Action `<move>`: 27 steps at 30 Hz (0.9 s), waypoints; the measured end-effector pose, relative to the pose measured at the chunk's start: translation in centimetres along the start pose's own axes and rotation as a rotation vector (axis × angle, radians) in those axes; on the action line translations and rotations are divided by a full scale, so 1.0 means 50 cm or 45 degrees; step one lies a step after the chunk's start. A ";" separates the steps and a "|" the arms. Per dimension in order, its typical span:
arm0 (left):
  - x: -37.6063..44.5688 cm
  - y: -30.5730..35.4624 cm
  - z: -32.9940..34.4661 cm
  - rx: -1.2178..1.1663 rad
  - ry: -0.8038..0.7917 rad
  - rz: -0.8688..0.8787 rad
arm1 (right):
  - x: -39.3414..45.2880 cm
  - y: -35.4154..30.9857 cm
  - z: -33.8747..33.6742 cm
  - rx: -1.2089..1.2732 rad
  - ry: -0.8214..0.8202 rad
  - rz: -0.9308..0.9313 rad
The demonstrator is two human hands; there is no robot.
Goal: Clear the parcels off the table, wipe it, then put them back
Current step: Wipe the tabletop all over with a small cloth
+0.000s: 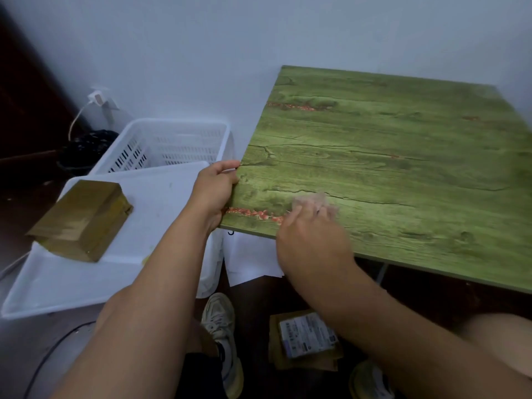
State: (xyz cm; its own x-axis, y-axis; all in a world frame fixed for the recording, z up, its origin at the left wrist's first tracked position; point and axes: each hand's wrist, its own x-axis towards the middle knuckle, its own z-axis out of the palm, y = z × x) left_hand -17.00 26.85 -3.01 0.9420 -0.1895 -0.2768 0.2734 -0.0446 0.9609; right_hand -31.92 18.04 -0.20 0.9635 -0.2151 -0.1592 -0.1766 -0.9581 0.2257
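The green wood-grain table (403, 168) fills the right of the view, with nothing on its top but my right hand. My right hand (311, 228) presses a thin pale wipe (313, 200) onto the near left corner; both are motion-blurred. My left hand (216, 185) grips the table's left edge. One brown cardboard parcel (83, 220) lies on a white lid to the left. A flat brown parcel with a white shipping label (305, 341) lies on the floor between my feet.
A white slotted plastic basket (161, 145) stands against the wall left of the table, behind a white bin with a lid (69, 277). A wall socket with a white cable (98, 99) and a dark bag sit in the corner. My shoes are below.
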 end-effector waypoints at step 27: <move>-0.003 -0.001 0.005 0.012 0.021 0.011 | 0.004 0.042 0.003 0.066 0.083 -0.075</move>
State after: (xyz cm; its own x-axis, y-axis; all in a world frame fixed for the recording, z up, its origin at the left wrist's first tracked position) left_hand -17.21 26.62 -3.01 0.9475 -0.1736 -0.2685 0.2634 -0.0520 0.9633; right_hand -32.13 15.95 0.09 0.9833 -0.1469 -0.1078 -0.1277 -0.9775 0.1677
